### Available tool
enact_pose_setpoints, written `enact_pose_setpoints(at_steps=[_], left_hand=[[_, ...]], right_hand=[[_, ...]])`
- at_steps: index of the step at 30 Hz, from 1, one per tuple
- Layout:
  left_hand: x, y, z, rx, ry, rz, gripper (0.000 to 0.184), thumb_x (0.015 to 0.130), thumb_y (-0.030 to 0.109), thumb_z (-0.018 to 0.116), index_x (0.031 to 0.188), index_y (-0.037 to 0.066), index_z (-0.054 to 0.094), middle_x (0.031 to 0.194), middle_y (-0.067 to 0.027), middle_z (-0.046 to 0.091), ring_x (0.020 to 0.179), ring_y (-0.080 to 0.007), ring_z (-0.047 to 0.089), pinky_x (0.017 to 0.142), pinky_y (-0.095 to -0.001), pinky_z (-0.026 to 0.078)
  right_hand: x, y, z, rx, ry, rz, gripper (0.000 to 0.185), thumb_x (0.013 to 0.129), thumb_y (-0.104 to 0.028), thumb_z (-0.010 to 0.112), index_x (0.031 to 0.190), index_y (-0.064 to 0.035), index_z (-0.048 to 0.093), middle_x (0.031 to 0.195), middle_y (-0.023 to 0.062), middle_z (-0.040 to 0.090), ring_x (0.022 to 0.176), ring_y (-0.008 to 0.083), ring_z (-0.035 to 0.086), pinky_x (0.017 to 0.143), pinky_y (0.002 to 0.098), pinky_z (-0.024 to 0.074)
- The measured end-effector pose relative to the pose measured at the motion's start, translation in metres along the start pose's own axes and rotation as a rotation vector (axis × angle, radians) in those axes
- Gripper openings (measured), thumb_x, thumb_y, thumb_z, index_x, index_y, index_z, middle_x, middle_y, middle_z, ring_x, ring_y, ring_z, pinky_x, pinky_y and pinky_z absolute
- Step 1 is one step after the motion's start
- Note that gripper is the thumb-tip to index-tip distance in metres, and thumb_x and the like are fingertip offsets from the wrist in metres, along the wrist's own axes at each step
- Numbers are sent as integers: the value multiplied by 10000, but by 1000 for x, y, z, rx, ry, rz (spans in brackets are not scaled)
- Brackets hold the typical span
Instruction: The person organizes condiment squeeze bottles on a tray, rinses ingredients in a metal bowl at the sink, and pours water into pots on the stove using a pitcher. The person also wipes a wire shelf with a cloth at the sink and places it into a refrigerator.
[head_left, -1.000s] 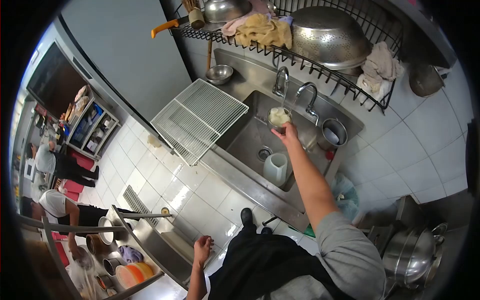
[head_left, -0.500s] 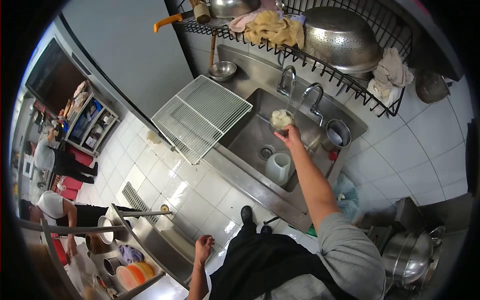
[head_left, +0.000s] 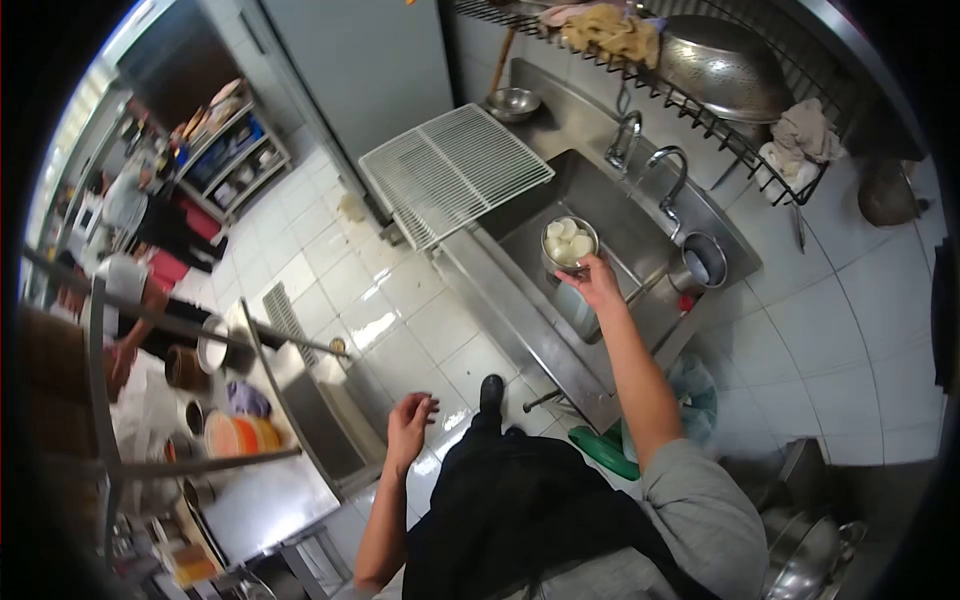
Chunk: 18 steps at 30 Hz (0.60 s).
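My right hand (head_left: 601,284) grips a small round metal bowl (head_left: 549,258) by its near side and holds it over the steel sink (head_left: 640,222). Pale white round pieces (head_left: 568,242) fill the bowl; I cannot tell what they are. Below it, partly hidden by the bowl and hand, a whitish plastic jug (head_left: 576,309) stands in the sink. Two curved faucets (head_left: 628,140) rise behind the basin. My left hand (head_left: 409,425) hangs in the air over the floor at my left side, fingers loosely bent and holding nothing.
A white wire rack (head_left: 455,170) lies across the sink's left end. A metal pot (head_left: 703,259) sits at its right. Overhead, a black wire shelf (head_left: 690,108) carries a large colander (head_left: 725,70) and cloths. Two people work at the left, beyond a steel counter (head_left: 270,500).
My right hand has drawn the bowl back from the faucets, toward me. The water stream seen earlier at the faucet no longer shows. My view has turned left toward the counter.
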<state>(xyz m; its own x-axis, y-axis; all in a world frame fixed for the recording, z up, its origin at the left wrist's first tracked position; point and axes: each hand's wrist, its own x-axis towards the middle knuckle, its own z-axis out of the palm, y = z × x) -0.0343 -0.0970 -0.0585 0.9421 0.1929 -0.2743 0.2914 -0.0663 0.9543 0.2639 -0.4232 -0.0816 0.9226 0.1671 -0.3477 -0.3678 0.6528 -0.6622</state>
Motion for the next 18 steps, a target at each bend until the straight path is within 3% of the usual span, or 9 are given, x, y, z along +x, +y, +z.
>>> enact_pose_setpoints(at_steps=[5,7,8,11,12,15,18], left_hand=[[0,32,47,-92,-24,142,254,934,189,510,1061,-27,552,964,-87,625,877,-151,595,703,-285,503],[1,47,62,61,58,255,309,915,173,534,1169,-3,526,1089,-123,587,973,-199,577,707,-305,512],[1,54,65,94,67,303,400,899,168,547,1258,14,461,1214,-161,503,1040,-258,555,748,-325,510],[-11,63,62,349,160,435,463,888,161,549,1311,41,406,1311,-181,394,1085,-314,523,801,-360,497],[-15,55,57,429,157,435,506,877,160,554,1340,68,374,1355,-195,320,1094,-347,501,844,-385,475],[-41,18,41,398,201,327,487,828,141,615,1276,75,436,1339,-206,331,1046,-367,501,869,-405,457],[-90,-21,11,410,275,412,478,805,135,639,1248,92,465,1339,-218,322,1075,-379,472,917,-421,421]], right_hand=[[-79,26,38,-223,-95,91,526,731,-30,491,1232,-90,341,1189,161,459,1025,348,539,765,510,550],[-104,48,39,-266,-161,109,560,740,-40,487,1271,-90,315,1200,157,451,1012,351,553,745,505,557],[-114,60,40,-283,-224,139,593,740,-42,489,1297,-94,292,1204,155,448,1020,350,551,739,505,559],[-153,96,52,-307,-286,243,656,751,-35,498,1354,-108,251,1217,150,440,1038,336,546,755,503,551],[-167,106,61,-360,-294,264,627,763,-32,486,1347,-104,272,1218,147,451,1038,317,551,761,496,547],[-191,145,71,-484,-322,333,597,790,-22,473,1350,-111,286,1231,145,455,1045,297,551,808,499,525],[-218,183,89,-492,-454,492,609,785,-19,472,1354,-115,277,1247,150,444,1068,314,536,836,520,506]])
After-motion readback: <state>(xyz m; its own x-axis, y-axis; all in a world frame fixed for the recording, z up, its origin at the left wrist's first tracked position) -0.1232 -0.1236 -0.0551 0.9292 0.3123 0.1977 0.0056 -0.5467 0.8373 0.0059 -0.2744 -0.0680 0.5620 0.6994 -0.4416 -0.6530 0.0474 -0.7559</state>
